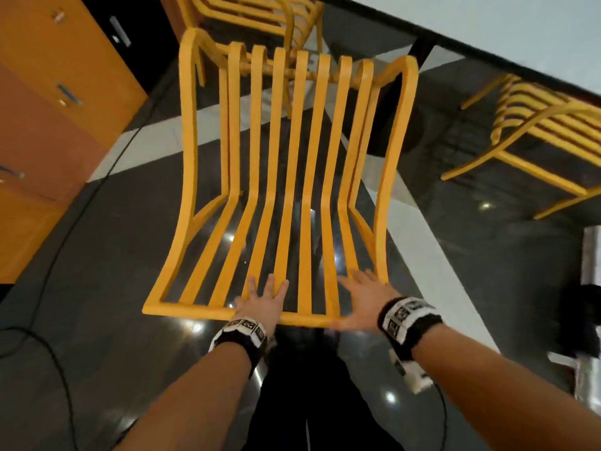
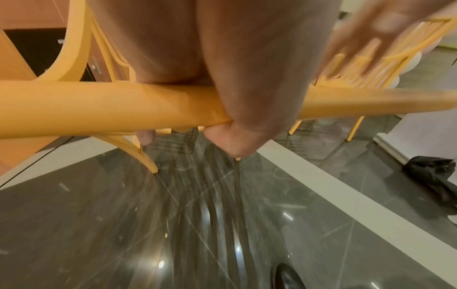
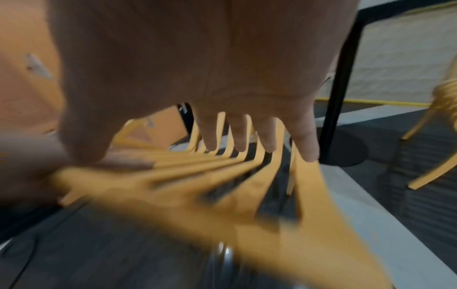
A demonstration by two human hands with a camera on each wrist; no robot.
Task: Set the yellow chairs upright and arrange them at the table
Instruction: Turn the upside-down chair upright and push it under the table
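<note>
A yellow slatted chair (image 1: 292,157) stands upright just in front of me, its seat toward the table (image 1: 520,27). My left hand (image 1: 263,301) is on the chair's top rail (image 1: 182,312), fingers lying over the slats. In the left wrist view its thumb (image 2: 222,142) hooks under the rail (image 2: 99,109). My right hand (image 1: 364,297) lies flat on the slats near the right corner, fingers (image 3: 304,140) spread and straight. A second yellow chair (image 1: 253,14) stands beyond the first. A third (image 1: 546,125) is under the table at the right.
Orange cabinets (image 1: 48,109) line the left side. The table's black post (image 1: 422,50) and round base (image 1: 390,131) stand right of the chair. A black cable (image 1: 48,255) runs across the glossy dark floor. A black bag (image 2: 435,176) lies at the right.
</note>
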